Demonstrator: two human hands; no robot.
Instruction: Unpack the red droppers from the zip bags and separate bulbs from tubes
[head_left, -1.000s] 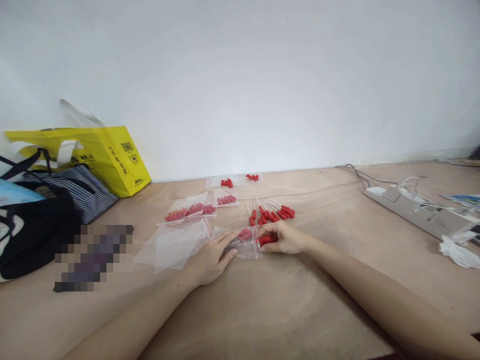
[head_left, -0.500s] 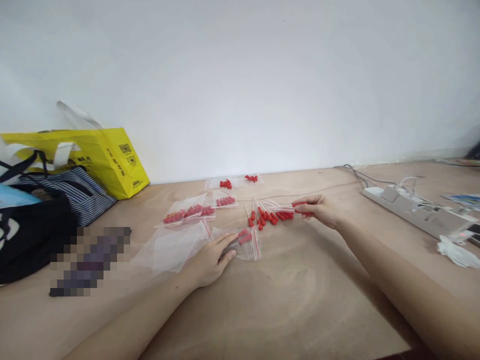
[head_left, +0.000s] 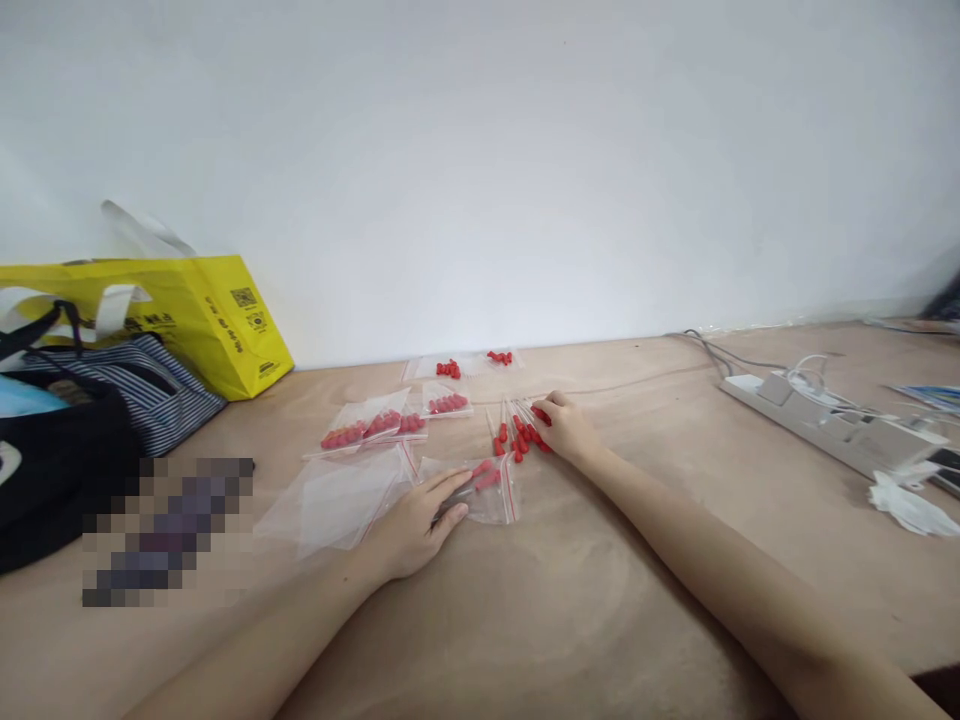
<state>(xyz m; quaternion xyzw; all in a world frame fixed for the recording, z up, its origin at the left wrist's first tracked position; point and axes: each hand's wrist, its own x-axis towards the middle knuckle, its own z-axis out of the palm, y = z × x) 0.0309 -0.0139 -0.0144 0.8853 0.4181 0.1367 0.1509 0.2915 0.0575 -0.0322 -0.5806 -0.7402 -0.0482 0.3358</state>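
My left hand [head_left: 414, 520] lies flat with fingers stretched on a clear zip bag [head_left: 480, 485] that holds a few red-capped droppers. My right hand [head_left: 564, 425] rests curled on the pile of loose red-capped droppers [head_left: 517, 435] just beyond that bag, fingers closed around some of them. A stack of empty clear zip bags [head_left: 337, 500] lies left of my left hand. Filled bags with red caps [head_left: 375, 425] lie further back, toward the wall.
A yellow shopping bag [head_left: 202, 315], a striped bag [head_left: 142, 385] and a black bag [head_left: 52, 470] crowd the table's left side. A white power strip [head_left: 817, 425] with cables lies at the right. Two more small filled bags [head_left: 472, 365] sit by the white wall.
My right hand left the zip bag, swung out to the right of the dropper pile, then came back onto the pile. My left hand stayed on the bag.
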